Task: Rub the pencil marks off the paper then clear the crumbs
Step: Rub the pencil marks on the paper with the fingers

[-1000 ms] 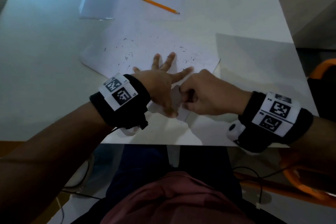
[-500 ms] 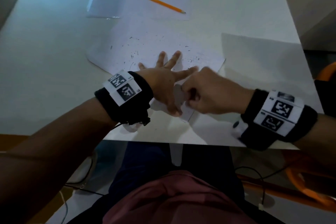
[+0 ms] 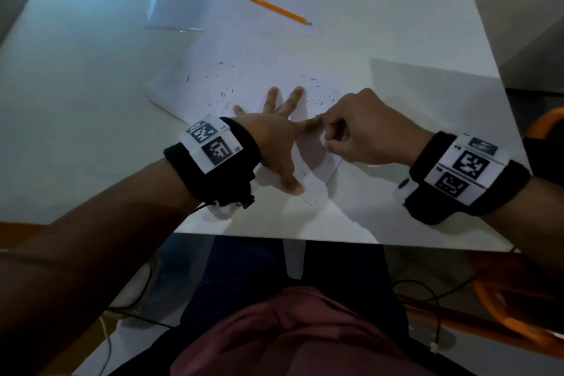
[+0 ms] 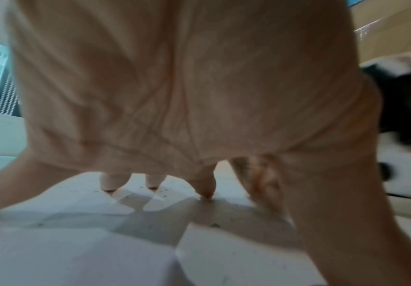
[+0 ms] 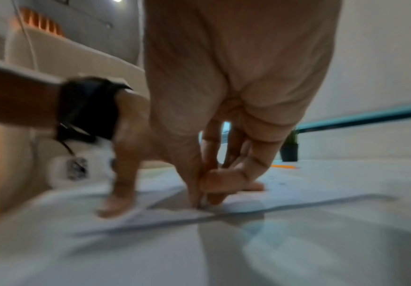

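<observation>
A white paper lies on the white table, strewn with dark crumbs. My left hand presses it flat with fingers spread; the fingertips touch the sheet among the crumbs. My right hand is curled just right of the left index finger. In the right wrist view its thumb and fingers pinch a small pale eraser against the paper; the eraser is mostly hidden. The left hand stands beside it.
An orange pencil lies on a second sheet behind the paper, with a clear plastic sleeve to its left. The table's front edge is close to my wrists. An orange chair stands at the right.
My right hand has slid a little away from me along the paper, from beside the left thumb toward the left index fingertip. The left hand still presses the sheet.
</observation>
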